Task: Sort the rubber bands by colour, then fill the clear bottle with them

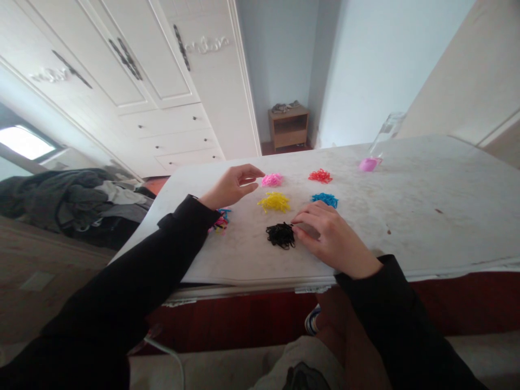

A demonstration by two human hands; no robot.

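Observation:
Small piles of loop-like bits, which look like little rubber bands, lie on the white table (426,216). My left hand (233,184) hovers beside the pink pile (272,180), thumb and fingers apart with nothing visible between them. At the right edge of the black pile (280,235), my right hand (331,233) has its thumb and index tips close together; whatever they pinch is too small to make out. Behind that hand sits the blue pile (325,200), partly covered. The yellow pile (274,202) is between the hands, and the red pile (320,175) lies farther back.
A mixed-colour pile (221,221) is half hidden by my left sleeve. A clear bottle-like container (384,135) with pink at its base stands at the back right. Dark clothes (81,206) are heaped left of the table, and a wooden nightstand (289,127) stands beyond it.

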